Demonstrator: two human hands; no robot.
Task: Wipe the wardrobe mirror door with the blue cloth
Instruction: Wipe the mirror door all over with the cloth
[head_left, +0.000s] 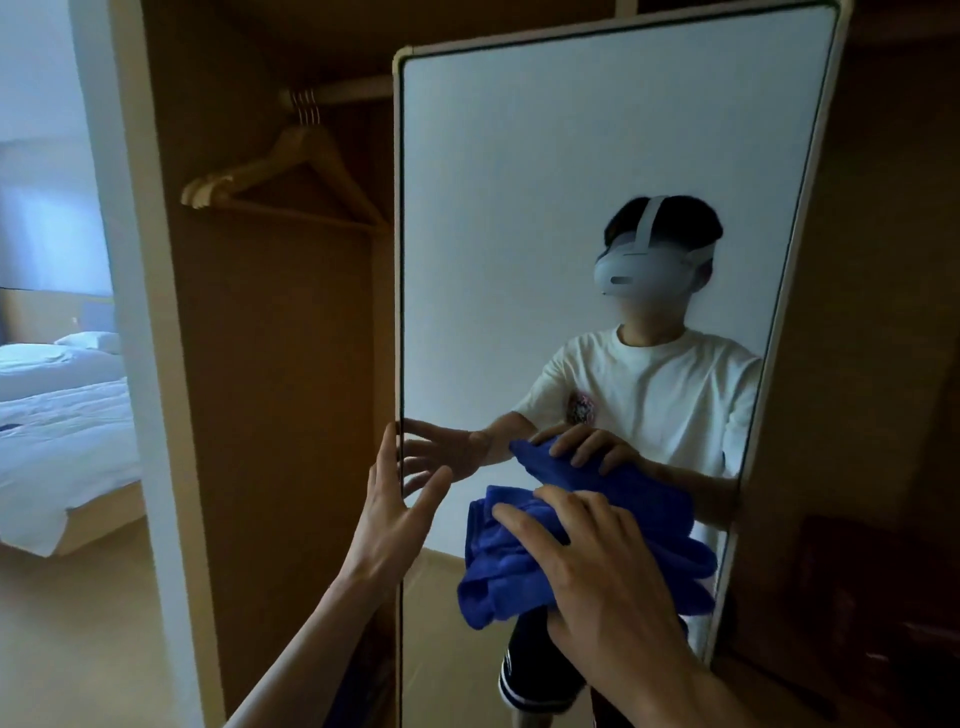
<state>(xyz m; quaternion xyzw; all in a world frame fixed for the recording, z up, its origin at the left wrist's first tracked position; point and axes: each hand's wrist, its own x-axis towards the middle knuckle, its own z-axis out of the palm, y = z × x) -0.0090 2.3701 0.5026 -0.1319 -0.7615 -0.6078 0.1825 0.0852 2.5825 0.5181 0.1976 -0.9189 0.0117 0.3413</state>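
The tall wardrobe mirror door (519, 208) stands open in front of me, framed in pale wood. A bunched blue cloth (504, 566) is pressed flat against the lower glass under my right hand (597, 566), fingers spread over it. My left hand (395, 509) is at the mirror's left edge, fingers apart, its thumb by the frame; I cannot tell if it touches. The glass reflects a person in a white T-shirt with a headset, both hands and the cloth.
Left of the door, the open wardrobe (280, 338) holds wooden hangers (291, 176) on a rail. A bed with white sheets (62, 415) lies through the doorway at far left. Dark wooden furniture (872, 571) stands right of the mirror.
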